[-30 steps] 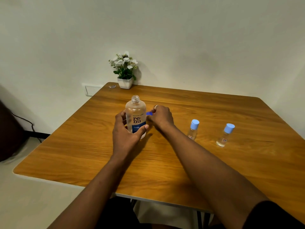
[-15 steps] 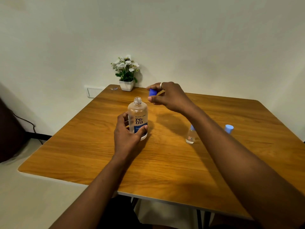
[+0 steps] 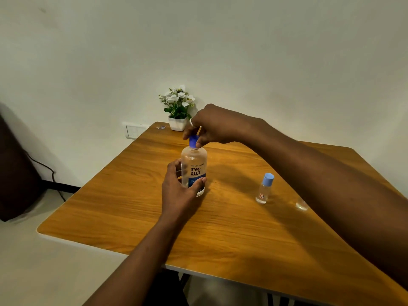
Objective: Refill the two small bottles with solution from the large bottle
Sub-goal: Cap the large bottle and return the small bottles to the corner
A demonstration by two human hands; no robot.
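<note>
On the table (image 3: 132, 217), the left hand (image 3: 176, 193) grips the big bottle (image 3: 193, 167), which stands upright. The right hand (image 3: 212, 127) pinches the blue cap (image 3: 193, 141) right on the bottle's neck. Half a second ago the cap was up in the air. It looks like capping; a twist comes next. One small bottle (image 3: 264, 188) stands capped nearby; the other (image 3: 301, 205) hides behind the arm.

Upright large bottle (image 3: 193, 171); two small bottles (image 3: 264, 188), one mostly hidden.
</note>
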